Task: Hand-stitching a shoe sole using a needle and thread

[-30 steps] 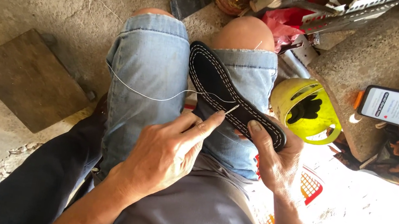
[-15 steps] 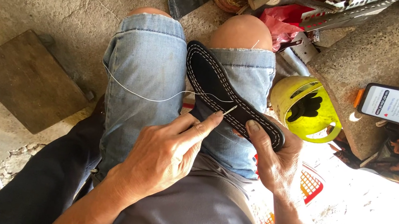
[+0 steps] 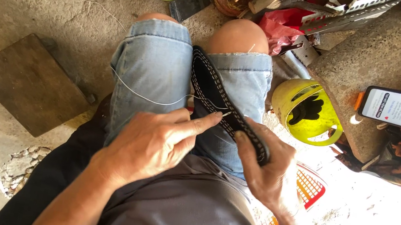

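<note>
Hands at work over a black shoe sole (image 3: pixel 214 96) resting along the right thigh, its long axis running from the knee back toward the lap. Right hand (image 3: pixel 266 172) clamps the sole's near end, fingers together; left hand (image 3: pixel 151 145) pinches a needle (image 3: pixel 225 114) at its stitched edge, white thread (image 3: pixel 146 97) trailing left across denim shorts (image 3: pixel 150 74).

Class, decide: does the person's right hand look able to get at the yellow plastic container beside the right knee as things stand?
Probably yes, but not freely: the right hand grips the black stitched sole. The yellow plastic container sits just beyond it, with nothing between.
</note>
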